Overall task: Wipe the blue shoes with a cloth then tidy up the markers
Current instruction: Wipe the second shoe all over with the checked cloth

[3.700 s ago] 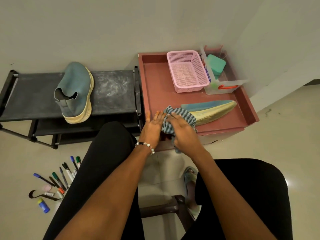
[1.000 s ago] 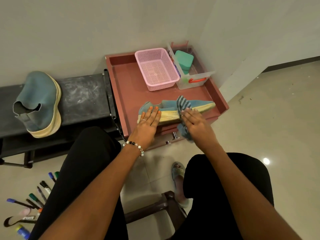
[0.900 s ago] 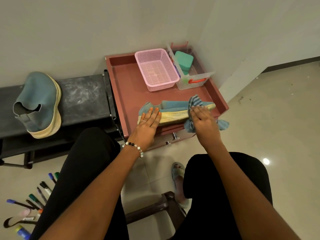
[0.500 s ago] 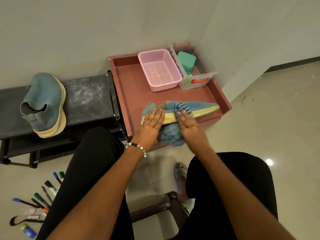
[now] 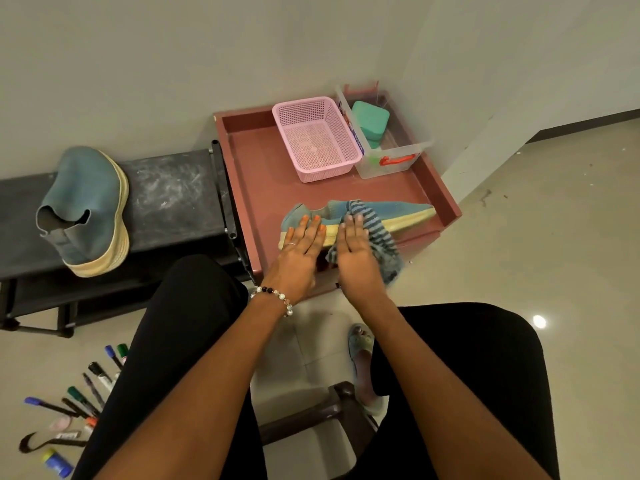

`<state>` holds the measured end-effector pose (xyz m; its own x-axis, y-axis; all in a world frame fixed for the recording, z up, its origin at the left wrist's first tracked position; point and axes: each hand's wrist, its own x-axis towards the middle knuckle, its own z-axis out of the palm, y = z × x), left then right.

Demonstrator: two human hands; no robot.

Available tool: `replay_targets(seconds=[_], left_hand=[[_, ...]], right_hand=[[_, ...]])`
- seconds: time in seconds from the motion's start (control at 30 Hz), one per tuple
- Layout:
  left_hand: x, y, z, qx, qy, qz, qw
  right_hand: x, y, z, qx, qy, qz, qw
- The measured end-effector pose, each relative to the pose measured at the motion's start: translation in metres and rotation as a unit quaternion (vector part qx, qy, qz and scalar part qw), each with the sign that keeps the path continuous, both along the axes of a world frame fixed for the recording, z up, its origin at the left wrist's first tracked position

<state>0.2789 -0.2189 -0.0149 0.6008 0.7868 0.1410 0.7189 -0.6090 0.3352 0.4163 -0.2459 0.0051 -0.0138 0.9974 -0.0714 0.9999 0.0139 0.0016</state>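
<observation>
One blue shoe [image 5: 401,210] with a cream sole lies on its side along the front of the red-brown tray table [image 5: 263,174]. My left hand [image 5: 301,247] presses flat on its heel end, fingers straight. My right hand [image 5: 356,251] presses a blue striped cloth [image 5: 379,233] against the shoe's middle with straight fingers. The other blue shoe [image 5: 86,206] sits on the black bench [image 5: 173,192] at the left. Several markers [image 5: 86,386] lie scattered on the floor at the lower left, partly hidden by my leg.
A pink mesh basket [image 5: 317,136] and a clear box [image 5: 391,157] holding a green case stand at the back of the tray table. A dark stool [image 5: 311,414] is under me. A small blue bottle [image 5: 57,462] lies by the markers.
My right hand has slid the cloth back and forth along the shoe, out toward the toe and back to the middle. My left hand has kept pressing the heel end.
</observation>
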Motion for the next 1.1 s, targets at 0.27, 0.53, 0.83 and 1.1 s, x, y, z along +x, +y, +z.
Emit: replay_targets(seconds=[0.27,0.53,0.83,1.1], left_hand=[[-0.004,0.004,-0.002,0.000,-0.015,-0.015,1.000],[0.000,0.001,-0.005,0.002,-0.006,-0.009,1.000],[-0.005,0.005,-0.005,-0.006,-0.034,-0.011,0.999],[-0.001,0.004,-0.007,0.024,-0.024,-0.013,0.999]], right_hand=[[0.086,-0.015,0.034,-0.035,-0.109,0.024,0.993],[0.023,0.006,0.009,0.023,-0.069,-0.122,0.990],[0.086,-0.014,0.028,-0.036,-0.091,0.088,0.991],[0.061,0.014,0.030,-0.016,-0.095,-0.167,0.981]])
